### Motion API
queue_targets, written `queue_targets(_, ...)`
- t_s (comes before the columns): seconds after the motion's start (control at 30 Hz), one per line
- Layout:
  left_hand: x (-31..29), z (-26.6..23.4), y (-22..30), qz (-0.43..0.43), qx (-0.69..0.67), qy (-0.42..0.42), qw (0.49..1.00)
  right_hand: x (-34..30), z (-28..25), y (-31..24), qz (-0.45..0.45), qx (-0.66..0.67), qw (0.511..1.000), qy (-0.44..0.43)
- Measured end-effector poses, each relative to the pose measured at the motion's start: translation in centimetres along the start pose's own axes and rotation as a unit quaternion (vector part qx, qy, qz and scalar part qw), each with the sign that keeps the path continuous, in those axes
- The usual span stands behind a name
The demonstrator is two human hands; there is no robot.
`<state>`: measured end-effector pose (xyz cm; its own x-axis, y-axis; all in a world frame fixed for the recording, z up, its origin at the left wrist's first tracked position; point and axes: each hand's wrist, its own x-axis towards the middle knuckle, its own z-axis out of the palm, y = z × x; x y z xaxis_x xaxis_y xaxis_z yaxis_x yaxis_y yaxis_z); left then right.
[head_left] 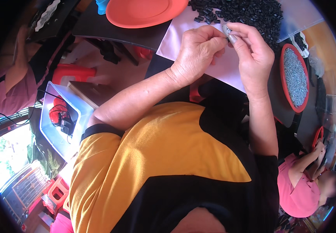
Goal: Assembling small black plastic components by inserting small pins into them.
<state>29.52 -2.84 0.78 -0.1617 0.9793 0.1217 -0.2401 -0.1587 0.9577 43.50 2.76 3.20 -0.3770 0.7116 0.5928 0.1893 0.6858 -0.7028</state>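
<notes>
My left hand and my right hand meet above a pale pink sheet at the table's near edge. Between the right thumb and fingers sits a small pale oval piece with dark marks; its kind is too small to tell. The left fingers are pinched together at the same spot, and whatever they hold is hidden. Just beyond both hands lies a heap of small black tube-like parts, with a few loose ones at its left side.
A red-orange tray stands at the far left. To the right is a red bowl filled with small silvery metal pieces. A pale bin with cords and adapters is left of me. Other people sit at both sides.
</notes>
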Motion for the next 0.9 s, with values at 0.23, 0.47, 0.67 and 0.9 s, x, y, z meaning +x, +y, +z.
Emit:
queue_targets(0.23,-0.1,0.0,-0.4,0.011,-0.003,0.003,1.000,0.2,-0.6,-0.1,-0.021,-0.028,0.999,-0.023)
queue_targets(0.47,-0.2,0.1,-0.2,0.011,0.010,0.000,1.000,0.8,-1.2,-0.7,-0.009,-0.051,0.997,-0.056)
queue_targets(0.67,-0.1,-0.1,-0.4,0.015,0.009,-0.008,1.000,1.5,-2.0,-1.7,0.014,-0.060,0.992,-0.111)
queue_targets(0.9,-0.1,-0.3,-0.6,0.024,0.023,-0.008,0.999,1.8,-1.7,-1.7,-0.116,-0.156,0.971,-0.138)
